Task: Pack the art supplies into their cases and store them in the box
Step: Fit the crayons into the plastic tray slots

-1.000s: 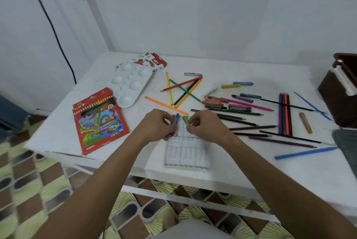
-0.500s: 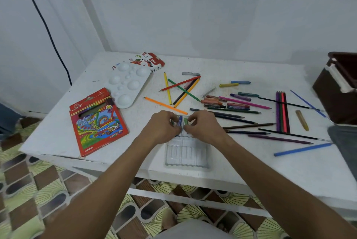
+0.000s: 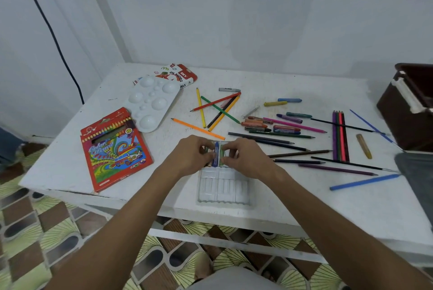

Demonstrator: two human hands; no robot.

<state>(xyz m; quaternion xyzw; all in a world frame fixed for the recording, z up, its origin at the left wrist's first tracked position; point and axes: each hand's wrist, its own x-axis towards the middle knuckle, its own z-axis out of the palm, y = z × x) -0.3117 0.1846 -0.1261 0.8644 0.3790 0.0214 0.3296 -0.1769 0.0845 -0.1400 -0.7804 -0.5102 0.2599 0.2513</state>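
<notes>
step: seat blue pastel (image 3: 216,154) in clear tray (image 3: 223,188) | place: tray's far end, long axis along the slots, pointing away from the person | hands: left hand (image 3: 190,155) and right hand (image 3: 243,156) both pinched on the pastel, equally near | loose pastels (image 3: 269,124): beyond tray, nearer right hand

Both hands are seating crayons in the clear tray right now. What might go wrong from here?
1. The clear tray lies close to the table's front edge; pressing the blue crayon in might push it off.
2. The left hand and right hand hide the far slots, so a crayon may sit crooked.
3. The orange pencil lies just beyond the hands and may get knocked.
</notes>
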